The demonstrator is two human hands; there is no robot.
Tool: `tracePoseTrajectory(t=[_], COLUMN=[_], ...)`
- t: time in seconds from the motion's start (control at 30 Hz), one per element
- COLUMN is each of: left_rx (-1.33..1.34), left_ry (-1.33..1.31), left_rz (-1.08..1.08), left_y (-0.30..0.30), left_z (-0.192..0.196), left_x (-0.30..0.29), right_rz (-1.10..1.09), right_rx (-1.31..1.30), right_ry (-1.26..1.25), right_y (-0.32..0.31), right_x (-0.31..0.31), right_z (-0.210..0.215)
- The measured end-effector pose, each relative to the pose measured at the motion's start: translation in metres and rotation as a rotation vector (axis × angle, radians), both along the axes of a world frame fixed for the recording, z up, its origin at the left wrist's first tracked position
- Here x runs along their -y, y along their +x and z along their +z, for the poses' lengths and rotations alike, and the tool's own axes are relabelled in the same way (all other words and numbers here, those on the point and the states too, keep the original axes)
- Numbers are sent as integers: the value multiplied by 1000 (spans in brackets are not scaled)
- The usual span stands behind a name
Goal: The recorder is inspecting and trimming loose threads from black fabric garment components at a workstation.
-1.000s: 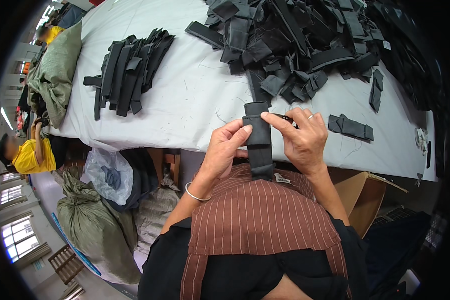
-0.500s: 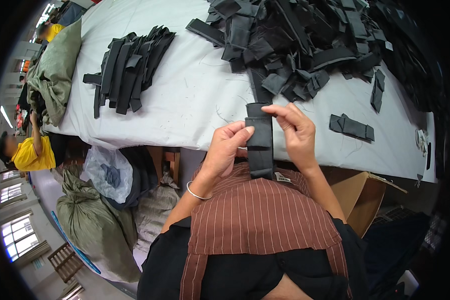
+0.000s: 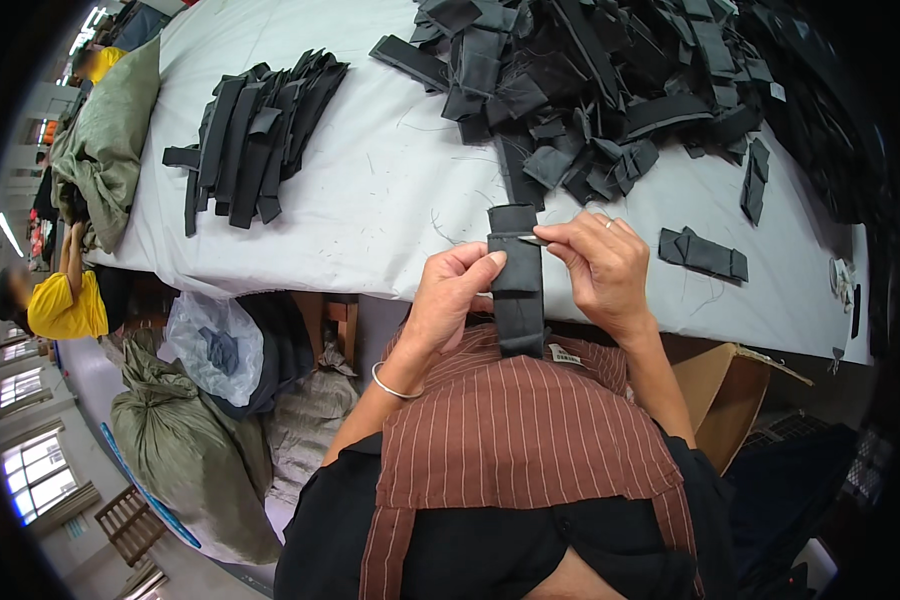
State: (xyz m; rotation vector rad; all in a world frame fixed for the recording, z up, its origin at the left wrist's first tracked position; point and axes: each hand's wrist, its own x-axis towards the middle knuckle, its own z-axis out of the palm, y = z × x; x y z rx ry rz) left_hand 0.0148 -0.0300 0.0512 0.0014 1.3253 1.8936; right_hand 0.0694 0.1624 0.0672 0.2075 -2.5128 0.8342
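My left hand pinches a black fabric strip between thumb and fingers, by its left edge. The strip hangs upright over the table's front edge, with a folded flap across its upper part. At the right edge of that flap, my right hand is closed around a small pointed metal tool. Only its pale tip shows, lying against the fabric; the rest is hidden in my fingers.
On the white-covered table, a large heap of black fabric pieces lies beyond my hands. A bundle of black strips is at the left, a folded piece at the right. A cardboard box stands below; a person in yellow works far left.
My right hand has turned and shifted slightly right and down, and the tool's pale tip now shows at the flap. My left hand keeps hold of the strip.
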Motion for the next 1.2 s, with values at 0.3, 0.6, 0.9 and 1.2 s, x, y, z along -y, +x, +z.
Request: tracePoseTrajectory(t=[0.3, 0.6, 0.9, 1.2], left_rx=[-491, -147, -531, -818], left_ry=[-99, 301, 18, -48], left_rz=[-16, 126, 310, 316], left_y=[10, 0, 3, 7], left_z=[28, 34, 17, 2], left_x=[-8, -3, -6, -16], right_rz=[171, 120, 122, 59], right_rx=[197, -2, 150, 53], right_ry=[-655, -420, -909, -717], right_y=[6, 6, 7, -5], right_x=[10, 23, 28, 34], right_z=[20, 16, 11, 3])
